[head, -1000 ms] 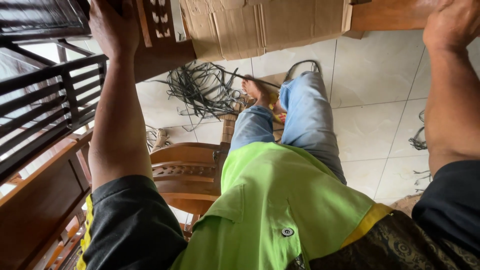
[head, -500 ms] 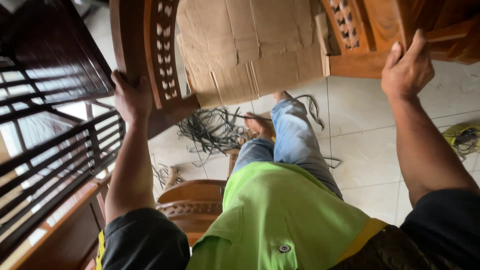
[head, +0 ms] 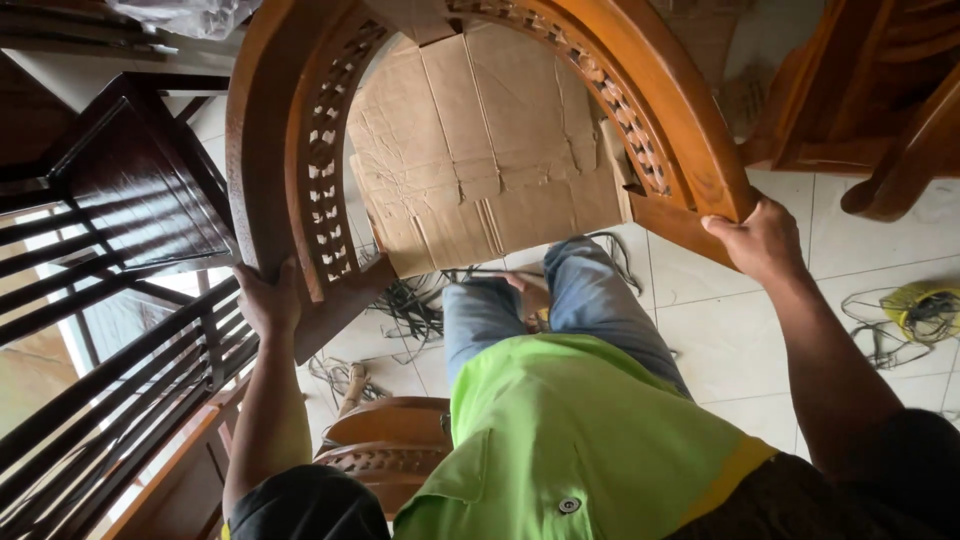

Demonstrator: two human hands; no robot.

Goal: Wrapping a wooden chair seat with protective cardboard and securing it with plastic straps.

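Note:
I hold a curved, carved brown wooden frame [head: 300, 130] up in front of me, an arch with pierced fretwork along it. My left hand [head: 268, 298] grips its left lower end. My right hand [head: 762, 240] grips its right lower end. Through the arch I see a flattened cardboard sheet [head: 480, 140] lying on the tiled floor. Below are my green shirt, blue jeans and a bare foot [head: 528, 292].
Dark wooden slatted furniture [head: 120, 330] stands at left. A carved wooden piece [head: 385, 440] lies by my left knee. Black cords [head: 405, 300] tangle on the white tiles. A yellow cord reel [head: 925, 310] sits at right. More brown furniture [head: 870, 100] is top right.
The carved frame has come down and nearer, so its whole arch now shows. Both hands have lowered with it, and the view has tilted up.

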